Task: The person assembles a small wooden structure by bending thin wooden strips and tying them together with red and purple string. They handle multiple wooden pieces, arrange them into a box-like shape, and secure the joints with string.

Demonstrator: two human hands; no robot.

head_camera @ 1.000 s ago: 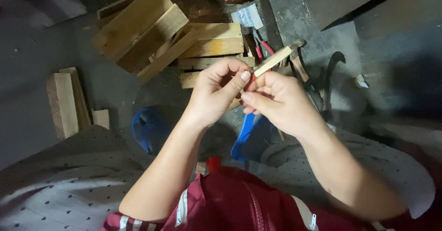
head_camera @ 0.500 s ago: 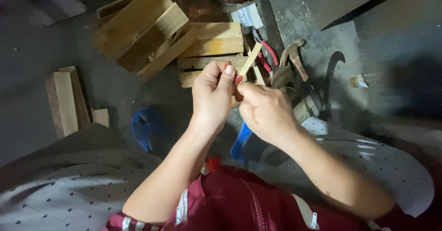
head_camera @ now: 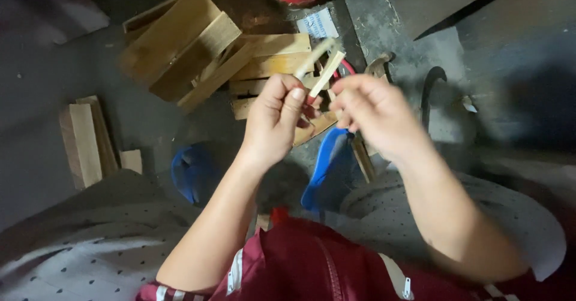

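Pale wood, two thin sticks (head_camera: 321, 67), stands out of the left hand (head_camera: 277, 121); the fingers and thumb are clenched round their lower ends, and the sticks rise from the fist up and to the right in the head view, their long axes on that same slant, free ends pointing away from the body toward the crates (head_camera: 198, 55) on the floor (head_camera: 468, 43); the right hand (head_camera: 375, 118) hovers just beside them on the right, fingers loosely curled and blurred (whether a fingertip touches the wood I cannot tell), grasping nothing that shows; so the sticks lie to the left of the right hand and slightly above it, the left hand being the nearer, since it has them; below the hands lie blue sandals (head_camera: 327, 166); loose planks (head_camera: 84, 142) sit at the far left; a curved dark tool (head_camera: 429, 91) rests on the floor to the right.
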